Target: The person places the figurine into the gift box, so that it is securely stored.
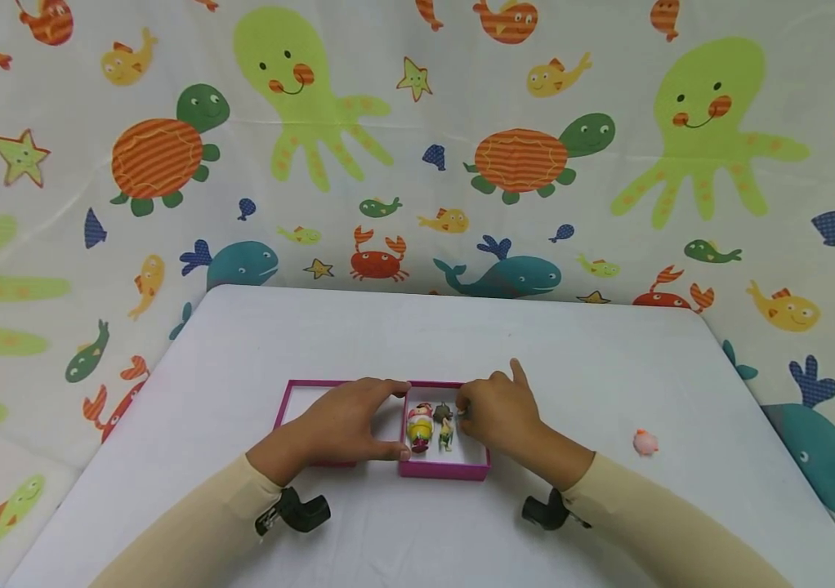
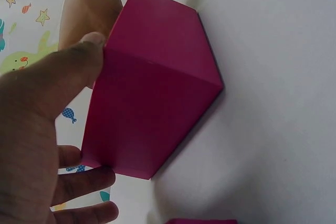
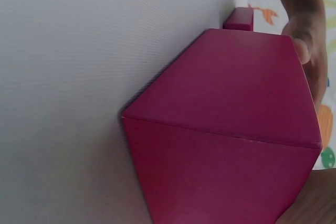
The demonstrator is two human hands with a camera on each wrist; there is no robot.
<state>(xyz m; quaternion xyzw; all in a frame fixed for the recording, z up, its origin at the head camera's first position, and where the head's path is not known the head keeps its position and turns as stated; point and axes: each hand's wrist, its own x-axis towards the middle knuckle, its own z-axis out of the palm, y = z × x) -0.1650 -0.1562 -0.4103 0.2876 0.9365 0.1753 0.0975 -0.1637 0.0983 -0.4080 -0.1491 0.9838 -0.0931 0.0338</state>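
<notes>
A smooth, square-cornered box (image 1: pixel 444 471) sits gripped along its left side by the left hand (image 1: pixel 347 420).
Right of the box lies a plump pink toy (image 1: pixel 645 443); left of it, a rimmed tray (image 1: pixel 314 382). Glossy, rounded figures (image 1: pixel 421 428) rest inside the box, where a stray brush from the right hand (image 1: pixel 502 412), whose hold cannot be made out, could knock them askew. A printed curtain (image 1: pixel 520 163) hangs beyond.

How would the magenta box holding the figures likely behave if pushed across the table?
The box would probably keep its shape, since its walls look straight and crisp-edged. It seems unlikely to roll or tip, sitting flat and low on the table. The figures appear loose inside, so they might slide.
</notes>
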